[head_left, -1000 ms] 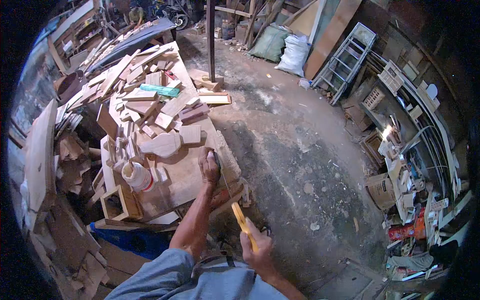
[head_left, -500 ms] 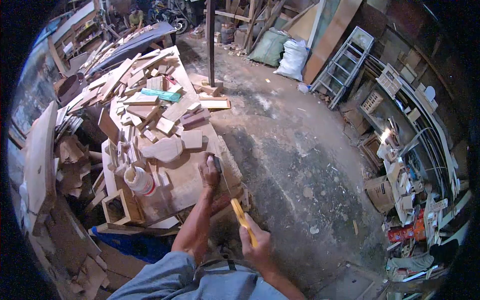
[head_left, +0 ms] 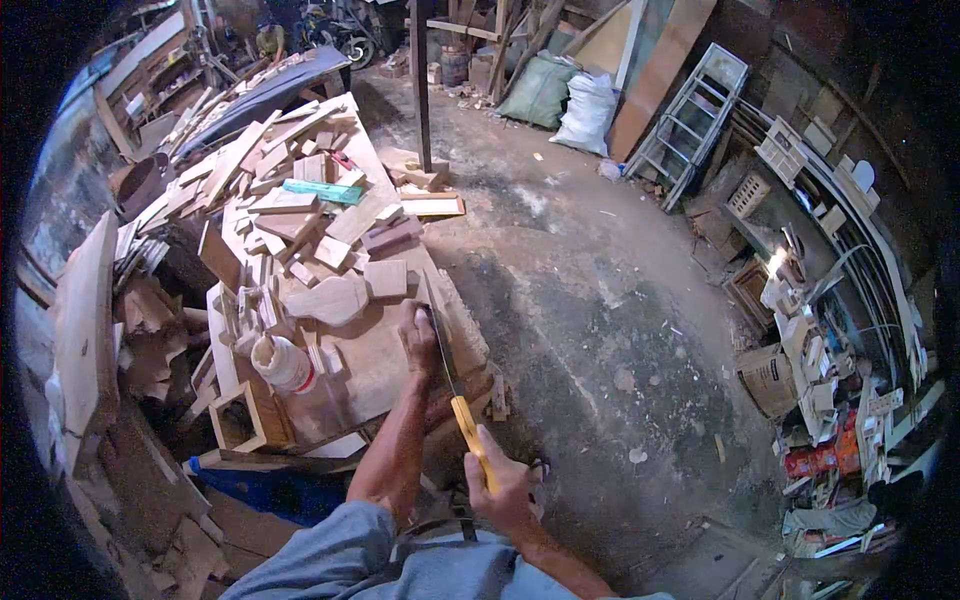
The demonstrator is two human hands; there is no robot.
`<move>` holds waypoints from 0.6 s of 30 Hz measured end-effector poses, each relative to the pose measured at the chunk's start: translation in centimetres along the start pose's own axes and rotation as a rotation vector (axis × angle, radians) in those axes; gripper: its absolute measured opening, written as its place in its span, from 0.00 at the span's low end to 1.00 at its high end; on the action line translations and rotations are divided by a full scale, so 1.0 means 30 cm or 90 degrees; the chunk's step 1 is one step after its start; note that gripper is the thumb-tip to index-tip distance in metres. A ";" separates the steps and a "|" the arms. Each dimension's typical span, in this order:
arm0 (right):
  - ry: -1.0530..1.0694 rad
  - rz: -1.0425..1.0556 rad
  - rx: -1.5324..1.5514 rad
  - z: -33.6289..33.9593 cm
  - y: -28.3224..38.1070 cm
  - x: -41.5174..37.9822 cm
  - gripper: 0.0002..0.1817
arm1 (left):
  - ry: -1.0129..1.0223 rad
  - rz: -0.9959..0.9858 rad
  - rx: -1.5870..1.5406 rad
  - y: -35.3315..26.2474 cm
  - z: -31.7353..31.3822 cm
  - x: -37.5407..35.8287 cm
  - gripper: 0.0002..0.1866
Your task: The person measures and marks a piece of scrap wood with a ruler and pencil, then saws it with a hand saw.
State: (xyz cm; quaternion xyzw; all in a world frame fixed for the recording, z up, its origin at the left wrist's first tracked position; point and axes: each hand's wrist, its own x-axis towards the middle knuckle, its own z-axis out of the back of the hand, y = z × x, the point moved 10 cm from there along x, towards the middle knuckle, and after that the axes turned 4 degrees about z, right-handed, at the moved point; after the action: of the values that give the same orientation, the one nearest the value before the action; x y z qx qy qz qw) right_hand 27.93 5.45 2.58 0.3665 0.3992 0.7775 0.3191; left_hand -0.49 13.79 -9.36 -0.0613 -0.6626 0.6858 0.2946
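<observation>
My right hand (head_left: 502, 492) is closed around the yellow handle of a saw-like tool (head_left: 467, 425), whose thin blade runs up and left past my left hand. My left hand (head_left: 419, 338) is closed at the right edge of the workbench (head_left: 375, 345), next to the blade; what its fingers grip is too small and dark to tell. A rounded pale wooden piece (head_left: 330, 300) and a square block (head_left: 385, 279) lie just beyond it. To its left a white plastic container (head_left: 283, 363) lies tilted.
Wood offcuts (head_left: 290, 215) are heaped on the bench, with an open wooden box (head_left: 250, 417) at its near corner. A dark post (head_left: 420, 90) rises behind. Sacks (head_left: 585, 115), a ladder (head_left: 693, 125) and a carton (head_left: 767, 380) stand to the right.
My right hand and the yellow handle have shifted slightly left and the handle stands a little steeper. The blade now reaches further up beside my left hand. The view has shifted slightly.
</observation>
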 end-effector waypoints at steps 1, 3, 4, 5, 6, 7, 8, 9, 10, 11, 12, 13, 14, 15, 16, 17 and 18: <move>-0.005 0.007 0.003 0.013 0.002 -0.015 0.23 | -0.030 -0.041 0.066 0.005 0.003 -0.012 0.13; -0.027 0.029 0.015 0.029 0.014 -0.043 0.22 | -0.010 0.027 -0.036 0.112 -0.019 0.014 0.12; -0.005 0.049 -0.019 0.050 0.037 -0.075 0.22 | -0.007 0.033 -0.047 0.123 -0.025 0.026 0.12; -0.014 0.053 -0.016 0.054 0.031 -0.060 0.22 | -0.005 0.039 -0.059 0.136 -0.031 0.038 0.12; -0.018 0.053 -0.014 0.058 0.032 -0.042 0.22 | 0.010 0.038 -0.043 0.125 -0.032 0.038 0.12; -0.023 0.046 -0.009 0.059 0.034 -0.030 0.22 | 0.013 0.042 -0.017 0.052 -0.019 0.017 0.11; 0.030 0.020 -0.059 0.038 0.026 0.022 0.22 | 0.017 0.046 0.009 -0.026 -0.005 -0.004 0.11; 0.016 0.029 -0.045 0.049 0.033 -0.007 0.22 | 0.022 0.039 0.012 -0.008 0.002 -0.026 0.11; -0.006 0.049 -0.028 0.058 0.038 -0.021 0.22 | 0.025 0.017 0.014 0.004 0.001 -0.004 0.11; -0.027 0.071 -0.013 0.070 0.038 -0.036 0.22 | 0.027 -0.004 0.013 0.019 -0.005 0.025 0.11; -0.029 0.047 0.007 0.101 0.048 -0.075 0.23 | 0.014 -0.030 0.046 0.001 -0.002 0.023 0.11; -0.026 0.040 -0.002 0.117 0.045 -0.083 0.23 | 0.020 -0.009 0.010 0.035 -0.009 0.023 0.11; -0.025 0.030 -0.009 0.128 0.045 -0.091 0.24 | 0.031 0.013 -0.023 0.069 -0.013 0.030 0.11; -0.023 0.023 -0.015 0.132 0.045 -0.099 0.24 | 0.029 0.021 -0.029 0.081 -0.011 0.031 0.11; 0.006 0.020 -0.022 0.108 0.022 -0.105 0.25 | 0.027 0.028 -0.035 0.086 -0.008 0.032 0.11; 0.002 0.025 -0.027 0.102 0.020 -0.105 0.25 | 0.023 0.027 -0.035 0.087 -0.006 0.036 0.11; 0.000 0.030 -0.033 0.094 0.022 -0.104 0.25 | 0.019 0.026 -0.037 0.087 -0.005 0.041 0.11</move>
State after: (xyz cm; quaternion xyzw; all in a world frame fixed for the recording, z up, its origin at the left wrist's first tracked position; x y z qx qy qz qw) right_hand 31.76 3.77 3.32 0.3677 0.3700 0.7948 0.3101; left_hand -2.27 14.66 -11.48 -0.0933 -0.6763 0.6713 0.2884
